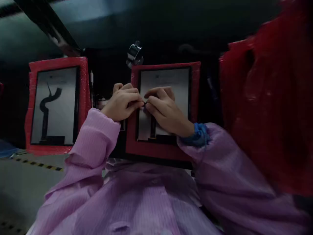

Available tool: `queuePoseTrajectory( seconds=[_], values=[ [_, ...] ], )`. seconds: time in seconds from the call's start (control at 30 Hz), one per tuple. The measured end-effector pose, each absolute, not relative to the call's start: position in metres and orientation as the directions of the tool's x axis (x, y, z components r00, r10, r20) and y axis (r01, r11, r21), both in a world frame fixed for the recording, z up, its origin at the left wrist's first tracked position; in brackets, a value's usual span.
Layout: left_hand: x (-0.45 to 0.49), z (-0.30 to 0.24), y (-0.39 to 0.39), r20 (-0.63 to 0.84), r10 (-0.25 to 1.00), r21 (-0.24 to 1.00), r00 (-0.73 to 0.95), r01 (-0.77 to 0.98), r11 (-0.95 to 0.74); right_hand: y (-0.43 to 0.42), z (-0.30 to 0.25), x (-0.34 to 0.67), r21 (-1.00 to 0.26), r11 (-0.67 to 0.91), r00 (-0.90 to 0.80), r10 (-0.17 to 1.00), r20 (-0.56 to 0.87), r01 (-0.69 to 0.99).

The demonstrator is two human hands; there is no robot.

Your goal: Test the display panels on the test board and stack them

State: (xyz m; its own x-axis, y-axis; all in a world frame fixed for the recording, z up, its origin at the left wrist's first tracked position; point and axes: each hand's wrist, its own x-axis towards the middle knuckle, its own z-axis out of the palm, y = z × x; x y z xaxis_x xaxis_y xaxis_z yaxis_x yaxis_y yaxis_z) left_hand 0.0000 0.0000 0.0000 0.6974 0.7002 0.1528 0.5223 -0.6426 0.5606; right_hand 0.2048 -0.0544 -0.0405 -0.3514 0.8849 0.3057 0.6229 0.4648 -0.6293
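Note:
My left hand (126,101) is closed, thumb and index finger pinched at a small dark piece (144,104). From the other side, my right hand (166,109) pinches at the same spot, its fingers bent. Both hands are over a flat grey panel (168,78) with a black border, which lies on a red padded sheet (156,151). A dark flat strip, like a ribbon cable (153,127), runs up the panel from its lower edge toward my fingertips. Whether the pinched piece is the end of that strip is hidden by my fingers.
To the left, a similar panel (65,111) lies on red bubble wrap (83,85), with a curved dark ribbon cable (45,104) across it. A shiny metal fitting (134,54) stands behind the middle panel. Red wrapping (264,98) fills the right side. A white-tipped pen-like object (92,78) lies between the panels.

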Motion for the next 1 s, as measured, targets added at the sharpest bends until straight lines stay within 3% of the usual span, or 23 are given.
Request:
queuePoseTrajectory(
  seconds=[0.37, 0.47, 0.6, 0.67, 0.87, 1.0],
  values=[
    [0.004, -0.002, -0.002, 0.147, 0.751, 0.497, 0.644, 0.608, -0.619, -0.057, -0.038, 0.2, -0.69, 0.424, -0.349, 0.901, 0.257, 0.587],
    [-0.001, 0.005, -0.009, 0.288, 0.797, 0.487, 0.531, 0.635, -0.599, -0.057, -0.036, 0.2, -0.749, 0.391, -0.266, 0.919, 0.291, 0.535],
    [-0.016, 0.014, -0.045, 0.559, 0.789, 0.476, 0.254, 0.681, -0.556, -0.056, -0.034, 0.202, -0.801, 0.334, -0.141, 0.942, 0.305, 0.497],
    [-0.023, 0.01, -0.072, 0.593, 0.784, 0.439, 0.183, 0.743, -0.505, -0.055, -0.033, 0.203, -0.808, 0.323, -0.104, 0.944, 0.314, 0.493],
    [-0.033, -0.024, -0.128, 0.303, 0.908, 0.118, 0.289, 0.934, -0.336, -0.056, -0.033, 0.204, -0.796, 0.33, -0.113, 0.941, 0.318, 0.508],
    [-0.036, -0.029, -0.13, 0.218, 0.931, 0.083, 0.292, 0.945, -0.316, -0.056, -0.035, 0.206, -0.788, 0.347, -0.081, 0.931, 0.357, 0.509]
  ],
)
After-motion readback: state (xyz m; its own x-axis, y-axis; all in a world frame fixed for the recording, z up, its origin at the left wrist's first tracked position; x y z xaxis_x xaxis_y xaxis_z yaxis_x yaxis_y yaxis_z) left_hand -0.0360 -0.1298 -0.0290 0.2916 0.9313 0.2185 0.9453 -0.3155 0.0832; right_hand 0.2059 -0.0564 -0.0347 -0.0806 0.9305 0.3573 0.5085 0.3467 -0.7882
